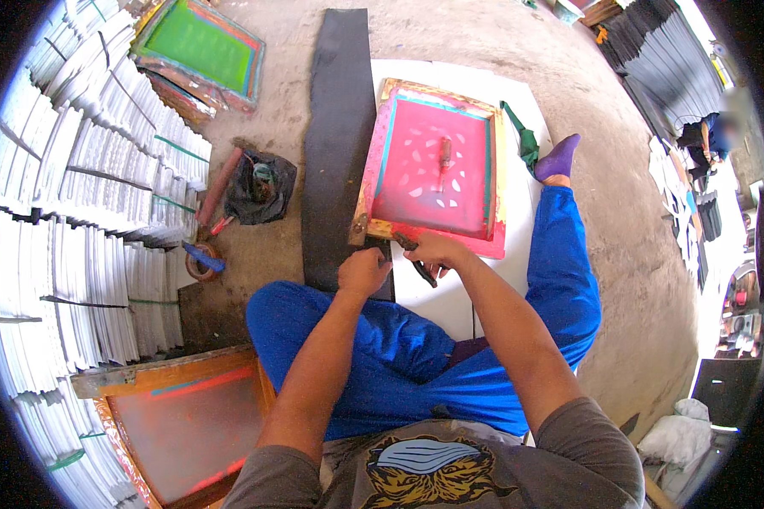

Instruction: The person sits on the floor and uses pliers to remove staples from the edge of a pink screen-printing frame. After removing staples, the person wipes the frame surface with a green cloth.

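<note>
The right hand [437, 250] is holding a dark tool [422, 271] by the pink screen's [469, 188] near edge. The left hand's [364, 271] fingers are curling; nobody can tell around what. Staying steady probably helps.

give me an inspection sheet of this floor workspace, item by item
Surface: white board and dark strip on the floor
Things: pink-meshed frame on the board; slim handled tool lying on its mesh
Clutter: black bag and brown ring, left
Hands: right hand grips a dark object; left hand curled near the frame's near left corner, hold unclear
Cables: nothing seen
Surroundings: bundled white stacks, left; green-meshed frame, upper left; another person, far right
</note>
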Demonstrator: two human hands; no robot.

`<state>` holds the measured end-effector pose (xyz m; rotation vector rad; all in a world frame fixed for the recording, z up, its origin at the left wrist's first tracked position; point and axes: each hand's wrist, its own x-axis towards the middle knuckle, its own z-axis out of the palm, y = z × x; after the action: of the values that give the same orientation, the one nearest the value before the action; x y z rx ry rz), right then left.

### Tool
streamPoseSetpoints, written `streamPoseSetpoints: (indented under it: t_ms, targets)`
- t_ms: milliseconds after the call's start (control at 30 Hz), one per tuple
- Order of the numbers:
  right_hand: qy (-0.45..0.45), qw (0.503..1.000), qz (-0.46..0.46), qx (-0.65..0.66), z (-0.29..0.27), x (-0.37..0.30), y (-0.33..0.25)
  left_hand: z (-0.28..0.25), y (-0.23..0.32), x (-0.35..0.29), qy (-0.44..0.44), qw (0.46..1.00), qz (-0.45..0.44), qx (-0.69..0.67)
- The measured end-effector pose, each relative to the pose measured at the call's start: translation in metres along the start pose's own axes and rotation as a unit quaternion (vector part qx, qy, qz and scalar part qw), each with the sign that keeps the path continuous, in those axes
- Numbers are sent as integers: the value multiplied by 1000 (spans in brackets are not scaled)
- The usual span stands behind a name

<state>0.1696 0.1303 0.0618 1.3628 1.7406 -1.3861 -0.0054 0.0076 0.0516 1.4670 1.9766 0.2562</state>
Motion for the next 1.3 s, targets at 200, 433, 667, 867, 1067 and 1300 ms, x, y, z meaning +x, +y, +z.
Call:
streamPoseSetpoints:
  t_ms: [200,433,667,867,1067,1300]
  targets:
    - [-12,999,41,14,-11,-9,-17,12,-12,9,6,1000,9,-27]
    - [1,992,6,124,10,-13,-13,4,-2,8,-5,999,-10,-36]
    - [227,969,-57,75,72,13,6,10,-4,13,26,997,-11,-68]
    - [355,930,-70,70,106,16,-3,22,-17,21,66,989,-10,-134]
    - [349,930,-51,104,106,10,-7,25,-19,24,103,987,-22,-122]
    - [413,910,-43,0,97,-8,-11,20,-14,27,117,985,-36,-121]
